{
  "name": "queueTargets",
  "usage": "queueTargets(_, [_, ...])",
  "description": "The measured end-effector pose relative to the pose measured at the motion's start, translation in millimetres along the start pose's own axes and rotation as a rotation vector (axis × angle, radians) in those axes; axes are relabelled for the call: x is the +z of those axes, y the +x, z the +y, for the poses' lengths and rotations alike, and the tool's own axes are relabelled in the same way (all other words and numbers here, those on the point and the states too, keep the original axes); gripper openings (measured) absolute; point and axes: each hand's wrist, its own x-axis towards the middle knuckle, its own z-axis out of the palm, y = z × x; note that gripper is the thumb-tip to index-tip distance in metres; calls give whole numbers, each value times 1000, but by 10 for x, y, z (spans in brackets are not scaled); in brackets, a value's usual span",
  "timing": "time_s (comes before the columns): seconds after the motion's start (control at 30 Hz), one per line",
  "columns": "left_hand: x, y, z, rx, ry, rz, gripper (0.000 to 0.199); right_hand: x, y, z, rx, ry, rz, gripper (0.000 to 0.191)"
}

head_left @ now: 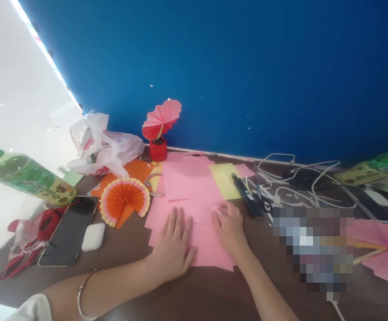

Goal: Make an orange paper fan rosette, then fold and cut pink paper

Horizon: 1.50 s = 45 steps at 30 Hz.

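Note:
Several pink paper sheets (pixel 210 252) lie overlapping on the dark table in front of me. My left hand (pixel 173 245) rests flat on them, fingers stretched forward and slightly apart. At their right side, my right hand (pixel 229 225) has its fingers curled together on the edge of a pink sheet, which seems pinched there; the fingertips are partly hidden. A further pink sheet (pixel 183 178) lies just beyond both hands. Left of the stack is an orange pleated paper fan (pixel 124 199) with a yellow and pink border.
A pink paper fan (pixel 163 118) stands in a red holder (pixel 158 149) by the blue wall. On the left are a phone (pixel 70 232), a white earphone case (pixel 93 236), a bottle (pixel 30 176) and a plastic bag (pixel 103 145). White cables (pixel 290 183) and a black box cutter (pixel 247 196) lie right.

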Motion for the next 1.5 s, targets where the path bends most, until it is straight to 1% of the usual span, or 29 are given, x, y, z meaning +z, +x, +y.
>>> queueTargets(0.37, [1,-1,-21,2,-30,-40,67,-14,6,-15,7,-17,-8,29])
queueTargets(0.7, [-22,19,-22,5,9,-44,68,-27,14,-38,16,-29,-9,30])
queueTargets(0.83, [-22,24,-7,-7,43,-50,68,-27,-1,-59,67,-44,10,32])
queueTargets(1.0, [-14,20,1,-9,80,-27,71,-26,-17,-97,113,-62,84,38])
queueTargets(1.2, [8,18,-12,7,14,-21,71,-16,-24,-136,152,-112,67,40])
queueTargets(1.5, [-13,30,-33,-1,-32,-30,71,12,-24,-130,125,-111,74,37])
